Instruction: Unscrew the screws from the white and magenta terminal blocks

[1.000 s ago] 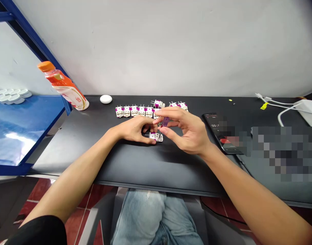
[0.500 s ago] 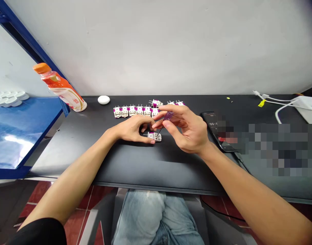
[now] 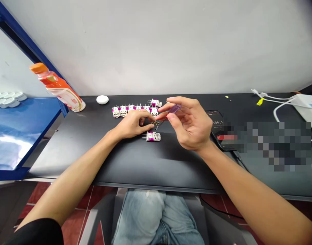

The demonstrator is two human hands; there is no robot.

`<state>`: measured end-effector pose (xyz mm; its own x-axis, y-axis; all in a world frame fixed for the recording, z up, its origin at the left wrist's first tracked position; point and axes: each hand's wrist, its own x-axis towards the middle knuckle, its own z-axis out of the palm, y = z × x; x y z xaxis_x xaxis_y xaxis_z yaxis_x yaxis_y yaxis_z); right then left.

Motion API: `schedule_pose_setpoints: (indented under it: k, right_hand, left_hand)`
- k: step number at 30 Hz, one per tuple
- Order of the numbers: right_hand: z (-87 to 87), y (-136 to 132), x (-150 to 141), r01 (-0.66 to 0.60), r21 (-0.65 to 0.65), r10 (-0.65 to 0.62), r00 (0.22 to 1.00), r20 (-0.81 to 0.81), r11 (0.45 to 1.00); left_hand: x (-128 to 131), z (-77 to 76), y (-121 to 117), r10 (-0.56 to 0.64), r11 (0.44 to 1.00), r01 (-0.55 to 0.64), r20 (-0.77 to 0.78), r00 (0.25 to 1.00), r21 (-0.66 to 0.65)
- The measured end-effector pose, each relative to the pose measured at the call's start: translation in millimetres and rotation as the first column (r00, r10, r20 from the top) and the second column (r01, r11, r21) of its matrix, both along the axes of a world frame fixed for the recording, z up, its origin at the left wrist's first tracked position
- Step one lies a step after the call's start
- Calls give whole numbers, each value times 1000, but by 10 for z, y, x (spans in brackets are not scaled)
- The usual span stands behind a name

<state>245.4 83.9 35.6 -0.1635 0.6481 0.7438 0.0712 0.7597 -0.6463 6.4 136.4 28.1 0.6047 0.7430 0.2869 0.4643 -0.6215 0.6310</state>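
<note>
My right hand (image 3: 193,126) grips a screwdriver (image 3: 174,109) by its clear purple handle, its thin shaft slanting down to the left. The shaft's tip is beside a small heap of brass-coloured screws (image 3: 155,123) on the table. My left hand (image 3: 134,123) rests at the heap's left, thumb and forefinger slightly apart at the screws; its other fingers are partly hidden. Just in front lies a white and purple plug insert (image 3: 153,136) with metal pins pointing left, touched by neither hand. Behind my hands stands a row of similar plug inserts (image 3: 130,109), partly covered by my left hand.
Another plug insert (image 3: 155,102) lies behind the row. A white oval object (image 3: 102,99) and an orange-capped bottle (image 3: 61,88) stand at the back left. To the right are a phone (image 3: 214,122), white cables (image 3: 276,98) and a white box (image 3: 309,110).
My left hand has let go of the front plug insert and moved back to the screws. The screwdriver has lifted off that insert, and its tip is now by the screws.
</note>
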Motion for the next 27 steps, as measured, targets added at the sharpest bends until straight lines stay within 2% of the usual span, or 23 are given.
schedule_pose_setpoints:
  k: [3,6,8,11,14,20,22,24,26,27]
  right_hand:
    - [-4,41,53,-1,-30,3,997,82,1000]
    - [-10,93,116,-22,23,13,949,316,1000]
    - [-20,112,140,-56,67,14,856,516,996]
    - [-34,108,141,-80,28,33,675,737,996]
    - [-19,90,134,-59,-34,62,573,817,998]
    - [52,88,142,-75,-191,202,521,829,979]
    - [70,94,148,-84,-203,214,566,796,976]
    - [97,106,159,-65,-176,171,690,703,982]
    - [135,134,182,64,-142,31,814,580,988]
    - [153,156,198,172,-135,-77,846,528,976]
  left_hand:
    - [-4,-11,15,96,995,-96,-10,995,21]
    - [-29,-29,48,164,986,-164,2,986,38]
    - [-45,-42,67,177,983,-177,8,984,42]
    - [-55,-54,74,153,987,-153,7,988,37]
    - [-50,-52,62,113,993,-113,7,994,33]
    - [-59,-46,56,89,996,-89,-12,996,23]
    - [-65,-46,59,79,997,-79,-12,997,22]
    - [-64,-46,58,48,999,-47,-13,999,15]
    - [-55,-48,49,3,1000,-3,-16,1000,7]
    - [-49,-50,43,-20,1000,20,-18,1000,4]
